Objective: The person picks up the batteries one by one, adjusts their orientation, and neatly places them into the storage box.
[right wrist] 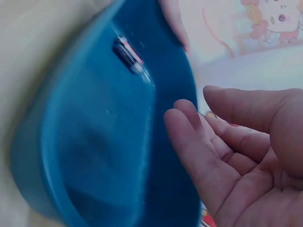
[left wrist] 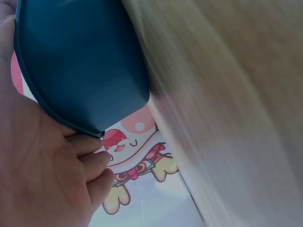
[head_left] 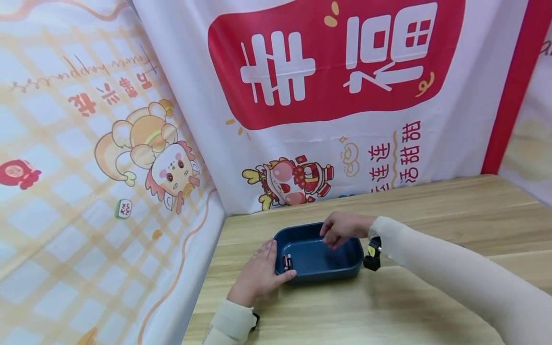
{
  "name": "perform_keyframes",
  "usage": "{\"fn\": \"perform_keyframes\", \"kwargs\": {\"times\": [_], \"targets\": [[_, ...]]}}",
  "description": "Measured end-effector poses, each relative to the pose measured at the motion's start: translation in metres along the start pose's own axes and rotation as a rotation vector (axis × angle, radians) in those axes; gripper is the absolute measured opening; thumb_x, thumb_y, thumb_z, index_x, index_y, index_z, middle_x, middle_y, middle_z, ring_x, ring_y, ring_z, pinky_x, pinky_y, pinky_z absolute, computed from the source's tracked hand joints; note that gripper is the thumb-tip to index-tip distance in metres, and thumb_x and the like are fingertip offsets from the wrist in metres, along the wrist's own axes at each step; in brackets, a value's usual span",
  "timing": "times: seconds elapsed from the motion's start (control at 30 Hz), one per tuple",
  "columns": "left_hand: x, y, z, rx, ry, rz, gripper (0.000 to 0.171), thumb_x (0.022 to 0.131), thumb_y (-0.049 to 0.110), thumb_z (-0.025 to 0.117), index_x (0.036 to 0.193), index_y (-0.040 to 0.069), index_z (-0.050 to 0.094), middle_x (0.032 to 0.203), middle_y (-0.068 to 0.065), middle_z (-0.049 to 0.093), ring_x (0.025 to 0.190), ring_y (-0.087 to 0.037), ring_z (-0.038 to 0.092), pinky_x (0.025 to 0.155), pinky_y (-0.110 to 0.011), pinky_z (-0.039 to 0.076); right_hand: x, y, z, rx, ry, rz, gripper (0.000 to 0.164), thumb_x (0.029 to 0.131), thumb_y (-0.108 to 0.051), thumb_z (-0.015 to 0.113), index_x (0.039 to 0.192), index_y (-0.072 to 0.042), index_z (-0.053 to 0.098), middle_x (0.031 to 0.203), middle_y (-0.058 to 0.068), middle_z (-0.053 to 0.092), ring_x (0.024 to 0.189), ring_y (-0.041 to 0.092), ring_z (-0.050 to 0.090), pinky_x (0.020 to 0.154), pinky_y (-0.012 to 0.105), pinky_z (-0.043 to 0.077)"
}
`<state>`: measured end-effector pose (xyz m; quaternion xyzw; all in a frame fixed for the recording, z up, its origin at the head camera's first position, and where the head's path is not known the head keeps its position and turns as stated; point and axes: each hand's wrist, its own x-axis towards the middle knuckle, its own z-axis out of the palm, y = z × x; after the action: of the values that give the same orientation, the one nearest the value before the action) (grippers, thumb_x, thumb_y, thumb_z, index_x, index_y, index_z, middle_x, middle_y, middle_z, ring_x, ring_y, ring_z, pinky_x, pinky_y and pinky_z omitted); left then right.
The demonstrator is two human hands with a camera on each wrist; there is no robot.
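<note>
A dark blue rectangular bin (head_left: 319, 277) with rounded corners stands on the wooden table. Small batteries (head_left: 287, 262), red and black with silvery ends, lie side by side at its left end; the right wrist view shows these batteries (right wrist: 128, 55) on the bin floor. My left hand (head_left: 260, 273) rests on the bin's left end, fingers along the rim and thumb across the near left corner. Over the bin's right part hovers my right hand (head_left: 340, 229), fingers loosely bent. Nothing sits between the thumb and fingers of this right hand (right wrist: 246, 146) in the right wrist view.
Behind the table (head_left: 431, 215) hangs a white cloth (head_left: 185, 43) printed with red and cartoon figures. A checked cloth (head_left: 64, 191) closes off the left side. A small blue thing (head_left: 461, 246) peeks out behind the right sleeve.
</note>
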<state>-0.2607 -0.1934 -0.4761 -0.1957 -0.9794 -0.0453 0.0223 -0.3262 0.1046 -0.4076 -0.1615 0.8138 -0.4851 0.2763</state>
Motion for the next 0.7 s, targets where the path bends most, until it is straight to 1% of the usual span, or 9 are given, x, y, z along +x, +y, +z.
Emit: {"fn": "perform_keyframes", "kwargs": {"times": [0.13, 0.3, 0.5, 0.7], "targets": [[-0.002, 0.0, 0.003, 0.003, -0.004, -0.007, 0.11, 0.083, 0.082, 0.038, 0.154, 0.0, 0.018, 0.159, -0.015, 0.019, 0.146, -0.029, 0.016, 0.115, -0.046, 0.02, -0.01, -0.003, -0.018, -0.024, -0.007, 0.025, 0.019, 0.093, -0.008, 0.065, 0.111, 0.0, 0.063, 0.104, 0.021, 0.063, 0.086, 0.028, 0.065, 0.078, 0.041, 0.057], [-0.003, 0.001, 0.003, 0.001, -0.005, -0.002, 0.11, 0.083, 0.082, 0.039, 0.154, 0.001, 0.018, 0.16, -0.014, 0.018, 0.146, -0.029, 0.016, 0.115, -0.046, 0.02, -0.027, 0.0, -0.042, -0.012, -0.017, 0.021, 0.023, 0.093, -0.011, 0.065, 0.113, 0.0, 0.062, 0.104, 0.019, 0.063, 0.088, 0.027, 0.064, 0.078, 0.04, 0.057], [-0.002, 0.001, -0.002, -0.01, -0.014, -0.018, 0.109, 0.083, 0.081, 0.04, 0.155, 0.003, 0.017, 0.16, -0.012, 0.016, 0.146, -0.028, 0.014, 0.115, -0.046, 0.019, -0.046, 0.01, -0.07, -0.005, 0.001, -0.002, 0.027, 0.094, -0.013, 0.064, 0.115, 0.004, 0.061, 0.106, 0.02, 0.063, 0.09, 0.028, 0.064, 0.079, 0.041, 0.057], [-0.001, 0.0, -0.003, -0.014, -0.021, -0.023, 0.109, 0.083, 0.081, 0.041, 0.155, 0.004, 0.016, 0.161, -0.01, 0.015, 0.147, -0.027, 0.014, 0.115, -0.046, 0.02, -0.067, 0.027, -0.089, 0.02, 0.042, 0.025, 0.026, 0.094, -0.011, 0.065, 0.114, 0.004, 0.061, 0.1, 0.015, 0.064, 0.088, 0.028, 0.064, 0.08, 0.042, 0.056]]}}
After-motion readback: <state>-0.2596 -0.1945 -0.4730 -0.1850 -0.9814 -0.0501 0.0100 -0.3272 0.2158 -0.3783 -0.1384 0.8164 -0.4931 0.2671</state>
